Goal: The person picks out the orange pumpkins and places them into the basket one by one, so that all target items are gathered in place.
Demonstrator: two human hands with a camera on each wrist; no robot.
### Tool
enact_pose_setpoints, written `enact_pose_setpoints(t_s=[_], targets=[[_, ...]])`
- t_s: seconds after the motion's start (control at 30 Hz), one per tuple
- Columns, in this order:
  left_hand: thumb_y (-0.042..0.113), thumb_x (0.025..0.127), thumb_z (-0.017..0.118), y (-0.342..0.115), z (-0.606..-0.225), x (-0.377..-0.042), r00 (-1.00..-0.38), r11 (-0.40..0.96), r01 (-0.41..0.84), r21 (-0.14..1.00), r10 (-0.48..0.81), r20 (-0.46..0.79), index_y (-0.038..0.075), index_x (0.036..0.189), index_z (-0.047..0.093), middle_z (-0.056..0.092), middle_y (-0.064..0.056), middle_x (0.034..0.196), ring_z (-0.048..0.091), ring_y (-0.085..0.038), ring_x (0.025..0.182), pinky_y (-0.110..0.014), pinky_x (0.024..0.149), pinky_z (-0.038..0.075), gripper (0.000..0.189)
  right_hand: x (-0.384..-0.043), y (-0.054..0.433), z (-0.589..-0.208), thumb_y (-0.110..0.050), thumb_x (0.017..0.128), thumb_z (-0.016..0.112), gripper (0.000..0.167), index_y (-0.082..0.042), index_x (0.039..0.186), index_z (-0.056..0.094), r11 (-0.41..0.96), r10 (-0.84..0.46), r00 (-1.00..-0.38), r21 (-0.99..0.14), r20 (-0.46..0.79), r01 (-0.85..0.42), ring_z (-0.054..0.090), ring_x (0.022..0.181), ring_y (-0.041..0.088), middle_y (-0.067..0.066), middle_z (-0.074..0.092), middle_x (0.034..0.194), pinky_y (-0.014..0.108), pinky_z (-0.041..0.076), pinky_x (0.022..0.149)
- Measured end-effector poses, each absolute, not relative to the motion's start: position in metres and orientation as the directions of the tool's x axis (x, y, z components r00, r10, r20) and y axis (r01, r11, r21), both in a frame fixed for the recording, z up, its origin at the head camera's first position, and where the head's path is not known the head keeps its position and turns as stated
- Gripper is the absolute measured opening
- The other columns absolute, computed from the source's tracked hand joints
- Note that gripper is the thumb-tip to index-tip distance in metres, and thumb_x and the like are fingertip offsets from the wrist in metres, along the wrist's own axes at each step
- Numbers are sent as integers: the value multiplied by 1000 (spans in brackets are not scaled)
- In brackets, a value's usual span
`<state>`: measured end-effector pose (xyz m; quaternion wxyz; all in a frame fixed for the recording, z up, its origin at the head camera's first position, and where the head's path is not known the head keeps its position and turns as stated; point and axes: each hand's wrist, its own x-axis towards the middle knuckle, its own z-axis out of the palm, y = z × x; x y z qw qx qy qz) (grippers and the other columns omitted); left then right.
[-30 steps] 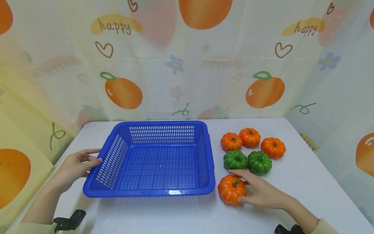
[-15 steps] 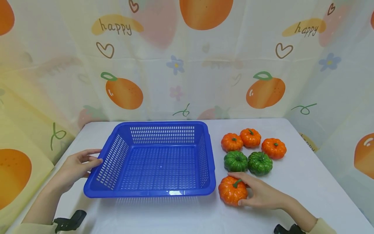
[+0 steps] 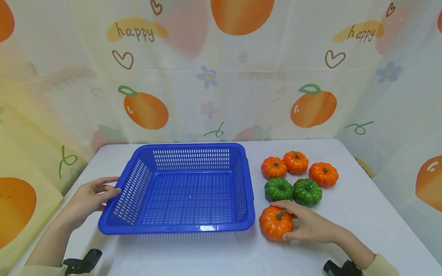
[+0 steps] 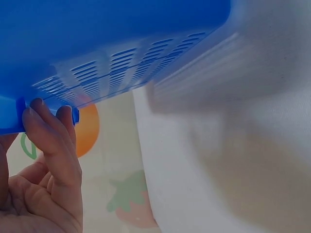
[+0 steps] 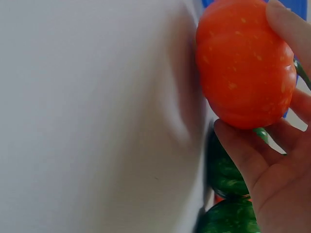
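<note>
My left hand grips the left rim of a blue plastic basket, thumb on top. In the left wrist view, its fingers curl up against the basket's slotted side. Just right of the basket, my right hand holds a shiny orange toy pumpkin with a green stem, thumb at the near side and fingers at the far side. The right wrist view shows this pumpkin close up between thumb and fingers, near the white tabletop; whether it touches the table I cannot tell.
Two green pumpkins sit just behind my right hand. Behind them stand three more orange pumpkins. The white table ends at a printed cloth backdrop. Dark straps sit at both wrists.
Almost nothing differs. The right hand and its orange pumpkin have shifted very slightly; the left hand and basket stay in place.
</note>
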<state>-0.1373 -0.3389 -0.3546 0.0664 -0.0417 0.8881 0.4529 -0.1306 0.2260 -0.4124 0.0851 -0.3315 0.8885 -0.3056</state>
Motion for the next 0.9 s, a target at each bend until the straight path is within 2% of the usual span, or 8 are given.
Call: enact_pose_setpoints(t_s=[0.27,0.67,0.9], targets=[[29,91,57,-339,-355,-137,-986,575,-144,806,-14,-166,-4,138,32,61,-2,89,64,-14,75,-30,66,55,63,-133,228,-403,-44,73,74,75,-24,137,41,583,-648,-757,-581,89,-568,46,120,10,-13,46,133,37,44,96],[28,91,57,-340,-355,-138,-982,551,-158,819,-5,-187,-4,139,30,63,-2,91,65,-15,77,-31,67,55,64,-135,229,-388,-44,73,74,74,-23,137,41,588,-634,-769,-592,87,-551,44,122,14,-11,46,133,37,48,91],[29,91,58,-341,-354,-138,-982,545,-159,823,0,-189,-4,139,29,65,-2,92,65,-15,76,-31,67,55,65,-141,232,-377,-47,75,71,74,-22,138,41,602,-630,-771,-568,93,-561,44,123,18,-8,46,134,46,43,95]])
